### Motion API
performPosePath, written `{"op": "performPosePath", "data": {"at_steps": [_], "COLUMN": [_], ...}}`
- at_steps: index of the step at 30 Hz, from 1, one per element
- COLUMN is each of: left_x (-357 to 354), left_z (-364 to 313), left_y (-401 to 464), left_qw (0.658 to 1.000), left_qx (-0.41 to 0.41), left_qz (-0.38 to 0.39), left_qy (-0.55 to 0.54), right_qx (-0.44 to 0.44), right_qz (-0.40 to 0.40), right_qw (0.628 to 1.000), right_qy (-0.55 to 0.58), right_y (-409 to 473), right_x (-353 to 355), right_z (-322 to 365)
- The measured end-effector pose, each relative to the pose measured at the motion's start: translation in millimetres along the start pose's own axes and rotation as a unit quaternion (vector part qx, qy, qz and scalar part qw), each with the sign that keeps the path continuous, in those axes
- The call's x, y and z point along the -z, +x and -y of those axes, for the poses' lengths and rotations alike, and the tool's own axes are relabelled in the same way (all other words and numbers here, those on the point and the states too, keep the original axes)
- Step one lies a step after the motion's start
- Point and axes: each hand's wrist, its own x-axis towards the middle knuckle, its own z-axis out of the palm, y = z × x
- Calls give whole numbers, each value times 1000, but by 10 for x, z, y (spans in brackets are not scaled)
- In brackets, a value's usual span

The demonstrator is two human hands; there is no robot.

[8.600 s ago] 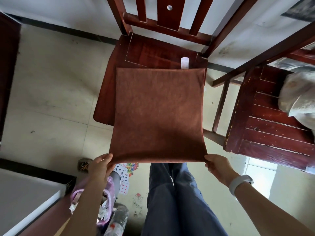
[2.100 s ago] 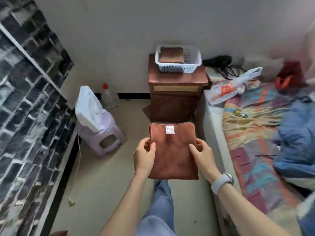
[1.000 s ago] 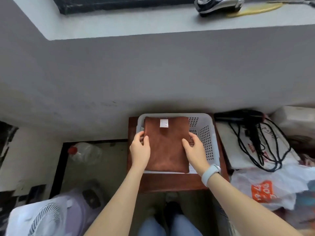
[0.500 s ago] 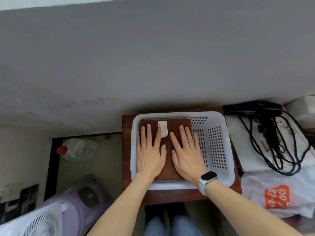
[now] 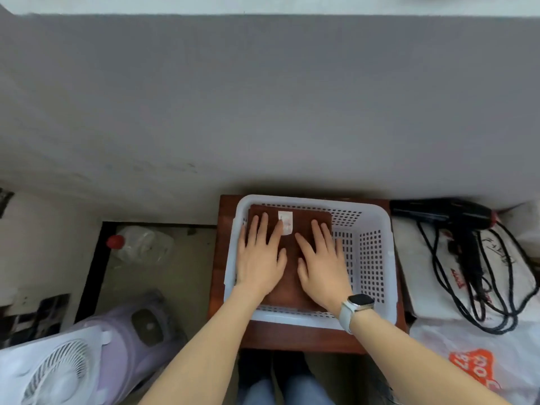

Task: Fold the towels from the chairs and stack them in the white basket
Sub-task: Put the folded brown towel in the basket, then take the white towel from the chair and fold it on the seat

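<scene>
Towel: brown folded towel [image 5: 290, 276] lies flat in the left part of the white basket [image 5: 377, 267], a white label [image 5: 285, 223] showing near its far edge.
Left hand: left hand [image 5: 258, 258] rests palm down on the towel's left half, fingers [image 5: 264, 226] straight and spread, gripping nothing; the little finger lies against the basket's left wall.
Right hand: right hand [image 5: 321, 264] rests palm down on the towel's right half, fingers straight and slightly spread, gripping nothing; a white watch [image 5: 355, 308] sits on that wrist.
Basket: stands on a dark wooden desk [image 5: 292, 337] against the grey wall; its right part shows bare perforated floor.
Right of desk: black hair dryer [image 5: 444, 214] with its coiled cord lies on a white bag [image 5: 423, 273]; a white plastic bag [image 5: 473, 366] with orange print lies nearer.
Left of desk: clear bottle [image 5: 137, 242] with a red cap on the floor; a purple stool [image 5: 140, 331] and a white fan [image 5: 55, 372] nearer the person.
</scene>
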Motion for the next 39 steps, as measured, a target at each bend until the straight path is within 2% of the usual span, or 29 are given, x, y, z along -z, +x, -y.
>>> {"op": "performPosePath", "data": {"at_steps": [3, 5, 8, 11, 15, 20, 25, 29, 32, 34, 36, 39], "left_x": [248, 457, 723, 846, 878, 713, 310, 35, -169, -341, -506, -691], "left_z": [19, 79, 287, 618, 1009, 1044, 703, 290, 17, -103, -142, 12], "left_y": [-195, -419, -896, -1557, -2811, -4867, -6936, -8304, -9012, -9380, -9657, -9978], "left_qw": [991, 978, 953, 927, 872, 767, 686, 580, 490, 446, 413, 388], "left_qx": [53, 97, 180, 267, 388, 526, 610, 689, 735, 761, 778, 786], "left_qz": [-64, -108, -130, -159, -197, -278, -336, -379, -414, -420, -418, -418], "left_qy": [-108, -149, -206, -210, -222, -239, -210, -210, -219, -216, -221, -239], "right_qx": [0, 33, 113, 189, 298, 417, 524, 575, 619, 641, 656, 669], "right_qz": [-59, -79, 1, 64, 128, 229, 298, 361, 388, 400, 410, 420], "right_qw": [997, 993, 986, 973, 941, 879, 798, 734, 679, 648, 623, 598], "right_qy": [41, 82, 125, 118, 93, 31, 11, -29, -71, -96, -117, -138], "right_y": [-80, -157, -311, -566, -1189, -2572, -4379, -5633, -6323, -6731, -7047, -7375], "right_x": [274, 436, 548, 489, 194, -374, -1042, -1431, -1675, -1844, -2030, -2349], "right_z": [121, 272, 620, 1088, 1856, 2735, 3190, 3385, 3545, 3658, 3775, 4004]}}
